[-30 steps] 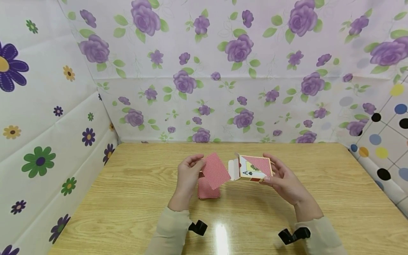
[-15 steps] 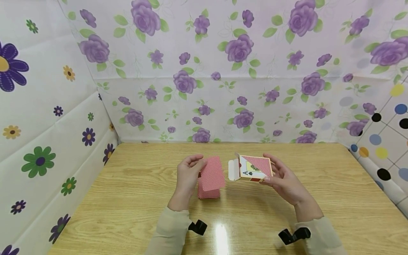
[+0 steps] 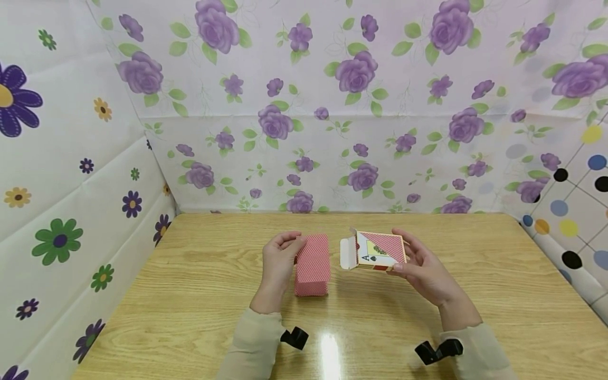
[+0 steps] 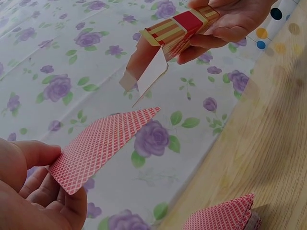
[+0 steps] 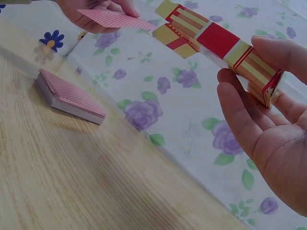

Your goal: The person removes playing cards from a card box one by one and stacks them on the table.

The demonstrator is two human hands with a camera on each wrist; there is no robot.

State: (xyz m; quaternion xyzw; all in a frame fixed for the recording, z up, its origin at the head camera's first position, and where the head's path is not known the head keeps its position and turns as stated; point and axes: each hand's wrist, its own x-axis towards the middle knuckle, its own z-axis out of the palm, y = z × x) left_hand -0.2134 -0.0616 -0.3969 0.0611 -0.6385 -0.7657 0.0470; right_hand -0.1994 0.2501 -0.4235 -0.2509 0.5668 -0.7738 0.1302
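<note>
My left hand (image 3: 279, 264) pinches a red-patterned playing card (image 3: 313, 257) by its edge, thumb on top. The card hangs in the air, back side up, and in the head view it overlaps a deck of cards (image 3: 311, 289). That deck (image 5: 69, 98) lies on the table with a red back uppermost; the right wrist view shows the held card (image 5: 115, 20) apart from it. My right hand (image 3: 427, 272) grips a card box (image 3: 382, 250) bearing an ace of spades print. The box's flap (image 3: 348, 253) stands open toward the left hand. Its inside is hidden.
Beneath both hands is a wooden table (image 3: 199, 295). A cloth with purple flowers (image 3: 294, 132) hangs along its back edge. Patterned cloths also stand at the left (image 3: 71, 200) and right (image 3: 570, 227). Each wrist wears a black camera mount (image 3: 295, 339).
The card in my left hand has swung round from a diagonal slant to nearly straight, its far corner moving left, away from the box and over the deck. My right hand and the box stay still.
</note>
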